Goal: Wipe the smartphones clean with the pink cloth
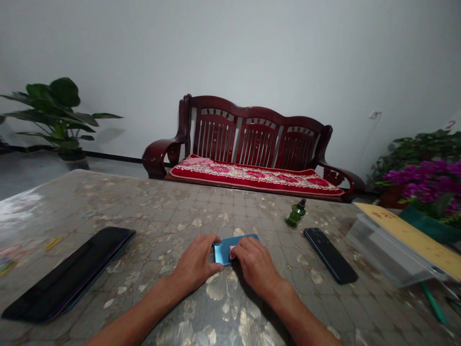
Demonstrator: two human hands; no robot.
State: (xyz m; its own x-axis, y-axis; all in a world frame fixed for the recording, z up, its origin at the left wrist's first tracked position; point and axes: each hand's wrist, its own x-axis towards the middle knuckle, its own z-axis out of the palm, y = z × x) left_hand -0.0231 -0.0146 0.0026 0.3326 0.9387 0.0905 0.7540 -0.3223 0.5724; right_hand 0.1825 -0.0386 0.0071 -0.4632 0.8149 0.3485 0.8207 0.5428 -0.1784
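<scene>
- From my remote feed, taking 12 o'clock as straight ahead, I see the flat, rectangular, glossy blue phone (223, 251) at 6 o'clock in my view, at the bench (162, 211) with its grey-brown, flower-patterned cover; I cannot tell whether it lies flat or is lifted a little.
- My left hand (196, 259) has its grip around the phone's 9 o'clock end, fingers on the far edge and thumb by the near one.
- My right hand (255, 263) has its grip closed on a small, soft-looking pink cloth (232, 252), pressed against the phone's upper face and partly hidden by the fingers.
- Done, as I judge it: the phone is steadied and the cloth is in contact with its surface, so the rubbing looks under way.
- Left, as I judge it: the work looks unfinished, since both grips are engaged and the cloth is on the face. I cannot tell which parts have been covered; my right hand hides the 3 o'clock side.
- Around the blue phone, nothing else is in my grips: a translucent green spray bottle with a black top (295, 214) stands at 2 o'clock, a slim black rectangular phone (330, 255) lies at 3 o'clock, and a large, glossy black tablet-like slab (68, 274) lies at 9 o'clock.
</scene>
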